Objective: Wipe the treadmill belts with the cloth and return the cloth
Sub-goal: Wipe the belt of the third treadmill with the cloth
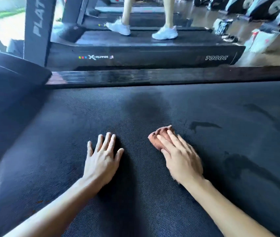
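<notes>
Right hand (178, 156) presses flat on the bunched cloth (158, 136), left hand (101, 158) splayed on the treadmill belt (144, 211); leaning weight could roll it, slipping both

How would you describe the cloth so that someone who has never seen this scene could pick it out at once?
Start at the dark treadmill belt that fills the lower part of the picture. The cloth is the crumpled bundle under the fingers of the right hand, while the left hand rests on bare belt. It is the only reddish-brown thing on the black surface.
</notes>
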Demonstrator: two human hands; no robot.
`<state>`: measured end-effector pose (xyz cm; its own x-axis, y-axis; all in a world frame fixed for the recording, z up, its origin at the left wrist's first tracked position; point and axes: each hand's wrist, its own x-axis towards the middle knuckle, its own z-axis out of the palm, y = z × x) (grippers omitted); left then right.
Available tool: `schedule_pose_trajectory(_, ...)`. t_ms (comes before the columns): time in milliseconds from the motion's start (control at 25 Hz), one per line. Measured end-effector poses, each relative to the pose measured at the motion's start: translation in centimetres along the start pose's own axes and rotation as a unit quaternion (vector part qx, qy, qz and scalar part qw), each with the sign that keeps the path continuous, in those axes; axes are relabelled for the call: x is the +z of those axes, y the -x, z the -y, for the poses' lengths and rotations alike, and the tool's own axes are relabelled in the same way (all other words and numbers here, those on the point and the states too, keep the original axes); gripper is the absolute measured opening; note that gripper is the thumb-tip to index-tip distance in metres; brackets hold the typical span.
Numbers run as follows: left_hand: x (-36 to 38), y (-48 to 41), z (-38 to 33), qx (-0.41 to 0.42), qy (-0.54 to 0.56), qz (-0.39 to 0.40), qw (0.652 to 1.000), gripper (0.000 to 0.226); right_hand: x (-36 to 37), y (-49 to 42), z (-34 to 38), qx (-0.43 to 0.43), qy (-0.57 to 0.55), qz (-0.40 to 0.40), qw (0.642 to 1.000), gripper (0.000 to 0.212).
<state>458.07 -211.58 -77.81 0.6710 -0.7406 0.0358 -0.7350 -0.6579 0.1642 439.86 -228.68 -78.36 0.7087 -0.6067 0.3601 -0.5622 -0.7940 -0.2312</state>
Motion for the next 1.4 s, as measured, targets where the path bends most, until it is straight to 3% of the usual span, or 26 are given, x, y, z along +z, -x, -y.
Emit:
schedule_pose_trajectory(80,0.6,4.1,-2.9,0.041,-0.009,-0.022,0.999,0.075,-0.9,0.9,0.3,0.071,0.003,-0.016,0.997,0.054)
schedule_pose_trajectory(200,1.6,7.8,-5.7,0.046,-0.026,-0.034,0.998,0.062,-1.3,5.9,0.6,-0.08,0.035,-0.023,0.996,0.05)
schedule_pose_trajectory(240,1.8,8.5,-6.1,0.044,-0.03,-0.04,0.998,0.06,-2.0,6.3,-0.3,-0.093,0.034,-0.011,0.995,0.049)
schedule_pose_trajectory(360,1.8,9.5,-6.6,0.034,-0.03,-0.052,0.998,0.06,-3.5,5.3,-1.4,0.05,0.008,-0.012,0.999,0.05)
schedule_pose_trajectory(400,1.9,9.6,-6.7,0.031,-0.033,-0.05,0.998,0.06,-3.5,6.1,-0.7,0.047,0.014,-0.013,0.999,0.05)
schedule_pose_trajectory(520,1.7,9.3,-6.8,0.026,-0.035,-0.031,0.999,0.061,-3.8,9.7,-0.4,-0.151,0.021,0.01,0.988,0.049)
schedule_pose_trajectory(560,1.7,9.2,-6.9,0.023,-0.033,-0.029,0.999,0.061,-4.1,9.5,-1.6,-0.159,0.019,0.02,0.987,0.049)
schedule_pose_trajectory(680,1.6,9.2,-7.2,0.025,-0.032,-0.035,0.999,0.063,-4.7,7.5,-2.7,0.047,0.013,-0.006,0.999,0.05)
schedule_pose_trajectory(720,1.6,9.1,-7.2,0.025,-0.032,-0.035,0.999,0.063,-4.3,8.1,-1.9,0.059,0.025,-0.019,0.998,0.051)
schedule_pose_trajectory(840,1.6,9.1,-7.0,0.024,-0.026,-0.034,0.999,0.062,-4.3,11.1,-0.7,-0.109,0.026,0.011,0.994,0.052)
schedule_pose_trajectory(880,1.6,9.3,-7.1,0.024,-0.024,-0.032,0.999,0.061,-4.6,11.0,-1.3,-0.116,0.017,0.021,0.993,0.053)
schedule_pose_trajectory(1040,1.8,9.3,-6.9,0.025,-0.023,-0.038,0.999,0.061,-4.5,8.7,-2.6,0.085,0.027,0.001,0.996,0.05)
schedule_pose_trajectory(1400,2.8,14.0,-11.4,-0.02,-0.013,-0.045,0.999,0.064,-3.5,8.9,-2.5,0.074,0.033,-0.01,0.997,0.05)
